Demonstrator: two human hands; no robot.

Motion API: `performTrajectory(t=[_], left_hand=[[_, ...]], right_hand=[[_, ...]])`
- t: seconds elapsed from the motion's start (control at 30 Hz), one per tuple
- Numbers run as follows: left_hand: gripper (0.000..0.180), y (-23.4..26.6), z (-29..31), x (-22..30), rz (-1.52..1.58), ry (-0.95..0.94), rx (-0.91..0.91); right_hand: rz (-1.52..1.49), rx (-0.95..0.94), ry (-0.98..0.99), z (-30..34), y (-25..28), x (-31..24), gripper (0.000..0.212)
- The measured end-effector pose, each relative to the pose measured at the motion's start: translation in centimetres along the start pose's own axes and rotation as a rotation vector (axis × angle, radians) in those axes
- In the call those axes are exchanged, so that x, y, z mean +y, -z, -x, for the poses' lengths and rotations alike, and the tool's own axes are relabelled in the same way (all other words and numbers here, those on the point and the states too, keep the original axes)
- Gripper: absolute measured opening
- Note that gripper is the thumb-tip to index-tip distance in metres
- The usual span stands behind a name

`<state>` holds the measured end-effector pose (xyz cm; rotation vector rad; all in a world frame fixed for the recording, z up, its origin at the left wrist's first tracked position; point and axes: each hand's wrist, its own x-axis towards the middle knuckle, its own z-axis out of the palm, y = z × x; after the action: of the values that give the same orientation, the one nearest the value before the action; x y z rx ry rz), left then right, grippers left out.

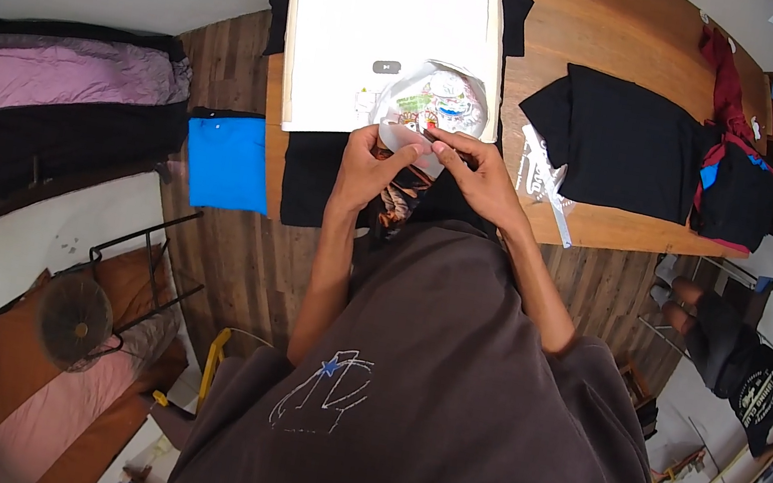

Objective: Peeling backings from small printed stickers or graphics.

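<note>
My left hand (370, 166) and my right hand (480, 178) are close together in front of my chest. Both pinch a thin printed film sheet (452, 85) between thumb and fingers. Its far part is pale, curled and marked with small colourful pictures. A dark orange-and-black printed part (399, 201) hangs below the fingers towards me. Beyond the hands lies a large white flat panel (390, 30) with a dark slot at its far end. Black fabric (310, 184) shows from under its near edge.
The wooden table (601, 225) carries a folded black T-shirt (629, 144), a clear printed strip (543, 180) and dark red garments (733, 94) to the right. A folded blue cloth (227, 161) is at left. A fan (76, 321) stands lower left; another person (743, 354) is at far right.
</note>
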<state>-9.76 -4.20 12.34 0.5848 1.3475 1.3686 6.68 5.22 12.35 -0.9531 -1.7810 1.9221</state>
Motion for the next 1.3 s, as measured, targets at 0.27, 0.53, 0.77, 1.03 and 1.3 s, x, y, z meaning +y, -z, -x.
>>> performTrajectory(t=[0.27, 0.53, 0.77, 1.03, 1.3], left_hand=[[0.020, 0.4, 0.0, 0.4, -0.253, 0.020, 0.025], [0.017, 0.3, 0.7, 1.3, -0.247, 0.032, -0.019], [0.018, 0.1, 0.5, 1.0, -0.186, 0.004, -0.009], [0.022, -0.8, 0.6, 1.9, -0.096, -0.014, 0.064], [0.020, -1.1, 0.5, 1.8, -0.124, -0.036, 0.117]], right_hand=[[-0.053, 0.010, -0.152, -0.7, 0.7, -0.7, 0.030], [-0.018, 0.084, -0.259, -3.3, 0.7, 3.1, 0.027], [0.047, 0.165, -0.061, -1.7, 0.1, -1.8, 0.029], [-0.014, 0.126, -0.107, 0.5, -0.5, -2.2, 0.021], [0.101, 0.022, -0.005, 0.1, 0.0, -4.2, 0.035]])
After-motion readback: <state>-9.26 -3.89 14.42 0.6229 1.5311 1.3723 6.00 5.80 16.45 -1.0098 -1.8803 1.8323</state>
